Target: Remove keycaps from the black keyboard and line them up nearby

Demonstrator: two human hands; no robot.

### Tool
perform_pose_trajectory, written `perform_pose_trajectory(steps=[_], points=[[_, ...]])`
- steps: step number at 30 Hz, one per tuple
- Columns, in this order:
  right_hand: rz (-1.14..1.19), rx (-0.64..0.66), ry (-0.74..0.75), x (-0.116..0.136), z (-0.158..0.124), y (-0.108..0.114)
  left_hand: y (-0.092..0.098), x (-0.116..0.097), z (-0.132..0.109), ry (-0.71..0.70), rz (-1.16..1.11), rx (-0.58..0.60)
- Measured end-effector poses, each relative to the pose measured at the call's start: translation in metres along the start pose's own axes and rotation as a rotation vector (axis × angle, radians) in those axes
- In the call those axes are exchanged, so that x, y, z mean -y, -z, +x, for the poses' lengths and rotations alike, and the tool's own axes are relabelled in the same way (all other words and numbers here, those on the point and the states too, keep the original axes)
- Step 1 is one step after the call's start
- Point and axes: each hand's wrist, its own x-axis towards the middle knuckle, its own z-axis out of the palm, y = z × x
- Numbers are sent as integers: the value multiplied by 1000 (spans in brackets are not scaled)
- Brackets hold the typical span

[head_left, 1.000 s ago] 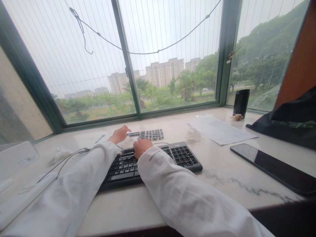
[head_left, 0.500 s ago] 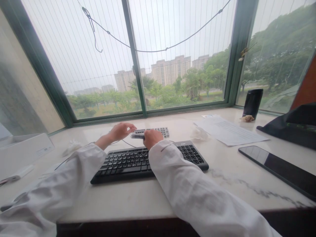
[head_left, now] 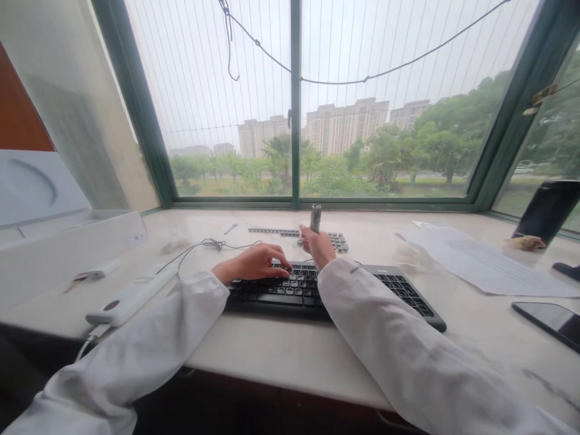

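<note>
White box (head_left: 72, 251) stands far left on the marble counter (head_left: 281, 356). Just right of it, the left hand (head_left: 254, 263) lies open, fingers spread on the black keyboard (head_left: 399, 293). The right hand (head_left: 318, 248), at the keyboard's far edge, is clamped around a grey cylinder (head_left: 316, 216) held upright. Paper (head_left: 489, 266) and a dark phone (head_left: 550, 318) lie to the right.

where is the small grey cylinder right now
Head view, centre: the small grey cylinder stands upright in the right hand, just above the black keyboard's far edge.

No legible text — paper (head_left: 489, 266) print, keyboard (head_left: 399, 293) legends too small.
</note>
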Motion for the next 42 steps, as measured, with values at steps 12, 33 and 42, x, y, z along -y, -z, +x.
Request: perform_pose_trajectory(steps=[12,33,42], points=[[560,35,-46,0,-20,-32,-9,8,-4,-105,111,-105],[574,65,-238,-2,-27,-33,-14,17,-4,87,-302,-69],[638,-33,-239,-9,-20,-38,-15,20,-3,143,-365,-74]])
